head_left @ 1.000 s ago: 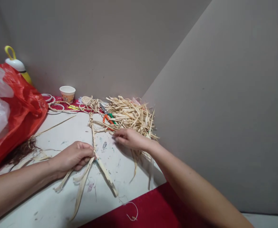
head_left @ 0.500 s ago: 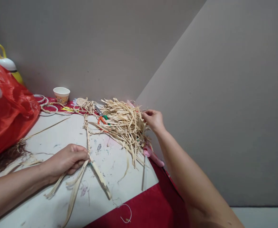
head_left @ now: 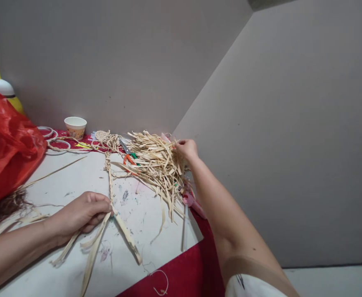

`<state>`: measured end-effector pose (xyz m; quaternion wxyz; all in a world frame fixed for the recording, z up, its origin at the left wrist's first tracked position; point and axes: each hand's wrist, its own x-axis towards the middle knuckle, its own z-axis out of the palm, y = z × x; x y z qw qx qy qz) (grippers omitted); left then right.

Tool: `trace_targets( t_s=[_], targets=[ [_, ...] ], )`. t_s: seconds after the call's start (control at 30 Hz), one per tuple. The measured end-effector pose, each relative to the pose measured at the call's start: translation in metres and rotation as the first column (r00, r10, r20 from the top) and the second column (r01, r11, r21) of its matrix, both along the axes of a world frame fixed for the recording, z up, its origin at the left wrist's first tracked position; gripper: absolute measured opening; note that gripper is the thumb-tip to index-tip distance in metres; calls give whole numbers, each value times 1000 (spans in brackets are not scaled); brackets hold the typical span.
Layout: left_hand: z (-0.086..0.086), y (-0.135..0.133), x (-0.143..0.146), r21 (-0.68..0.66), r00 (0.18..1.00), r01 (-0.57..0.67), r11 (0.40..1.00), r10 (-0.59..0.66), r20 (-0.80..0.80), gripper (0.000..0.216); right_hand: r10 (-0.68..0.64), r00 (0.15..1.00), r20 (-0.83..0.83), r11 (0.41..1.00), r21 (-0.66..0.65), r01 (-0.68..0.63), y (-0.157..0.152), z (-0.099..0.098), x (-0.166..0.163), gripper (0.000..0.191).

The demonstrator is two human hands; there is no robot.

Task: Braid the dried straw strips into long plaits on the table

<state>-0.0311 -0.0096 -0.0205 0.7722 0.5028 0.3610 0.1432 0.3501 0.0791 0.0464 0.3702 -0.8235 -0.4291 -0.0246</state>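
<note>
My left hand [head_left: 86, 214] is closed in a pinch on the lower end of a narrow braid [head_left: 110, 181] of pale dried plant strips. Below the fingers, loose strips [head_left: 94, 251] fan out over the white board, with one wider folded strip [head_left: 126, 237] slanting to the right. At the back right lies a heap of dried strips [head_left: 156, 159]. My right hand [head_left: 187, 149] reaches to the upper right edge of this heap, thumb and fingers pinched together; what is between them is too small to make out. Scissors [head_left: 128, 154] with orange and green handles lie against the heap's left side.
A paper cup [head_left: 75, 128], white rings [head_left: 58, 146] and a coiled woven piece [head_left: 105, 138] stand along the wall. Left is a red plastic bag [head_left: 10, 144] before a yellow-and-white bottle [head_left: 1, 86]. A pink glue gun [head_left: 190, 199] lies by the board's [head_left: 143, 247] right edge.
My right hand has shifted slightly left and inward along the heap's edge, still pinched. The left hand keeps its hold on the braid. The whole view has turned a little to the right.
</note>
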Motion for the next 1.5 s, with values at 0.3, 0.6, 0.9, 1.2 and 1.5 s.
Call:
trace_targets(
  t_s=[0.3,0.6,0.9,1.2,1.5],
  targets=[
    [2,0,2,-8,1000,-7,1000,7,2,19,230,935,-271,958,232,-169,-12,41,6,19],
    [-1,0,1,-3,1000,7,1000,-7,0,21,350,844,-407,925,295,-241,-12,47,-5,19],
    [-1,1,2,9,1000,3,1000,-3,-3,21,350,872,-342,889,414,-194,-9,46,-15,10],
    [2,0,3,2,1000,1,1000,-1,-6,23,501,849,-171,758,559,-335,-20,78,-21,10],
    [1,1,3,6,1000,-4,1000,4,-14,22,664,711,-231,731,2,-682,-45,32,-47,7]
  ],
)
